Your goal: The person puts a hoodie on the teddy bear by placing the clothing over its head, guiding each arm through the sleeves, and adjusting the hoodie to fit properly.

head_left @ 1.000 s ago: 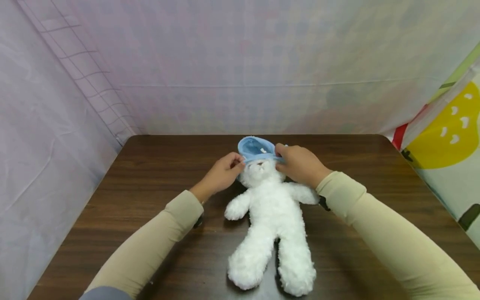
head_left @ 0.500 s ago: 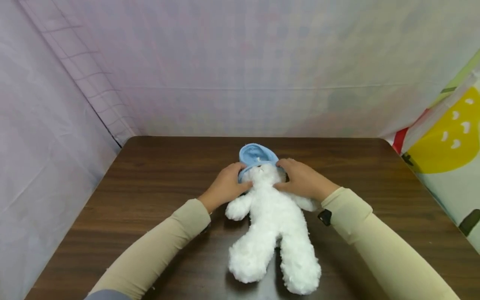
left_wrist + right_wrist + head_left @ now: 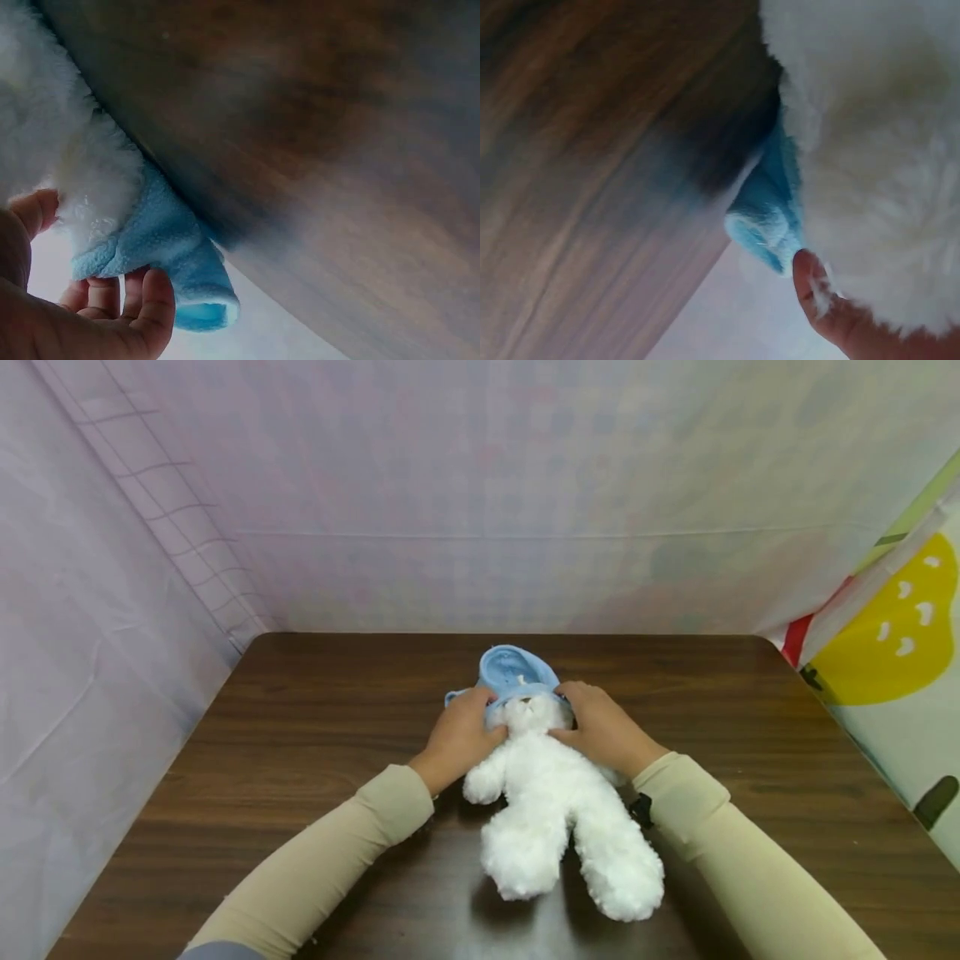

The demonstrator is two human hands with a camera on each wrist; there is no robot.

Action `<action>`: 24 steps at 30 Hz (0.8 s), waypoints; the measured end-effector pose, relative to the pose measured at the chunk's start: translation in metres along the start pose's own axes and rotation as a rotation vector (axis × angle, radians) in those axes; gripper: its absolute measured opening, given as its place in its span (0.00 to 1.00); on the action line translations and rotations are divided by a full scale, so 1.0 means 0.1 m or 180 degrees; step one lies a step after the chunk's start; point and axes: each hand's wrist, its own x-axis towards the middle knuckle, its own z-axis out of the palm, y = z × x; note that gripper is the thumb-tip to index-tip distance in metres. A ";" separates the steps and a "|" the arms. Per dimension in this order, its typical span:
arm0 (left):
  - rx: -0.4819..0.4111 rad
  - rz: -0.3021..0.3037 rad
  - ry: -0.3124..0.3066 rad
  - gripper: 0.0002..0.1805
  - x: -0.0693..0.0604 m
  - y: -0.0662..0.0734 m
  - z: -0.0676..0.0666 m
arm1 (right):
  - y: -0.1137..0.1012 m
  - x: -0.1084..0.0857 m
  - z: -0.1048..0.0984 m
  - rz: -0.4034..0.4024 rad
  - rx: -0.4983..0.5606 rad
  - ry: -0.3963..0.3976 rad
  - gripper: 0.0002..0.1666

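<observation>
A fluffy white plush toy (image 3: 551,777) lies face up between the two hands, its legs toward the person. On its head sits a light blue fleece hat (image 3: 517,668), whose hollow opening faces up and back. My left hand (image 3: 463,735) grips the toy's head from the left, thumb near its neck and fingers at the hat's edge. From the other side, my right hand (image 3: 603,731) holds the head in the same way. In the left wrist view, the fingertips press the blue fleece (image 3: 165,225). White fur hides much of the right hand in its wrist view.
The dark brown wooden table (image 3: 322,718) spreads out on both sides of the toy. Behind it hangs a pale curtain (image 3: 487,485). A cloth with a yellow printed shape (image 3: 892,635) hangs at the right.
Both hands have shifted from the hat's brim to around the sides of the head. The toy's legs have swung right and up, with shadows beneath. A blue loop now shows beside the left hand.
</observation>
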 end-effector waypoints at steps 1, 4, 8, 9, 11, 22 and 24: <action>0.0030 0.0016 0.0029 0.20 0.00 0.01 0.00 | 0.00 0.00 0.00 -0.0002 -0.0022 0.0036 0.36; 0.0173 0.0156 0.0145 0.19 0.00 0.01 0.01 | 0.00 -0.02 0.02 -0.0023 -0.0123 0.0166 0.34; 0.0469 0.0355 0.0238 0.16 -0.01 0.01 0.01 | -0.01 -0.03 0.05 -0.0161 -0.0367 0.0381 0.31; 0.0551 0.0395 0.0237 0.15 -0.01 0.02 0.01 | -0.01 -0.03 0.06 -0.0212 -0.0432 0.0437 0.30; 0.0701 0.0449 0.0222 0.13 -0.02 0.03 0.01 | -0.01 -0.04 0.07 -0.0311 -0.0548 0.0531 0.27; 0.1521 0.0944 0.0286 0.07 -0.04 0.09 0.04 | -0.01 -0.07 0.11 -0.0875 -0.1042 0.0915 0.19; 0.1510 0.0933 0.0277 0.05 -0.05 0.10 0.03 | -0.02 -0.08 0.12 -0.0876 -0.1093 0.0927 0.18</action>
